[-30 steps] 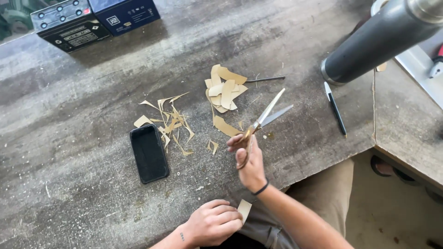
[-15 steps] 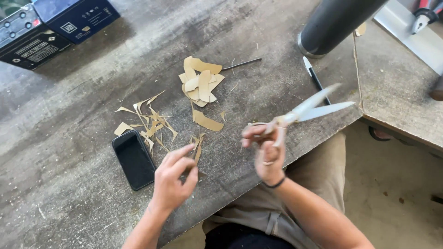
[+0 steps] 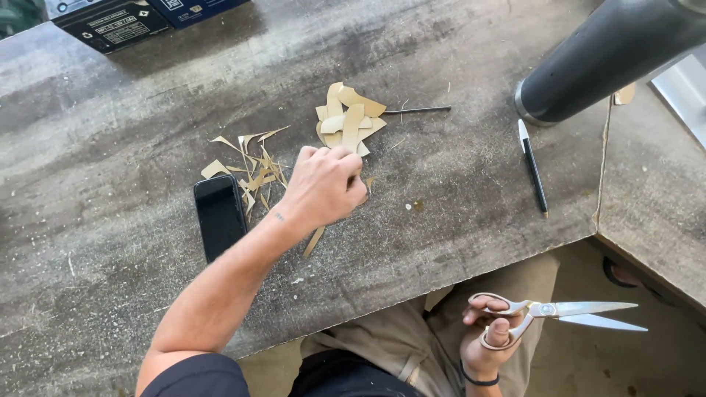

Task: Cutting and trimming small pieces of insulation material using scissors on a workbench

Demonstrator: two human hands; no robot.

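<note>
The left hand (image 3: 323, 187), which hovered half a second ago, now presses fingers-closed onto cardboard pieces (image 3: 349, 121) mid-desk (image 3: 110, 294), while the right hand (image 3: 489, 338) lowers its gripped scissors (image 3: 559, 312) toward four o'clock.

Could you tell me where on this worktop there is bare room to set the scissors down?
Bare patches: between the cardboard pieces and the black pen, and the near-left corner below the phone. Crowded: the middle, where the left hand reaches among the thin offcuts. The right hand holds the scissors off the table.
</note>
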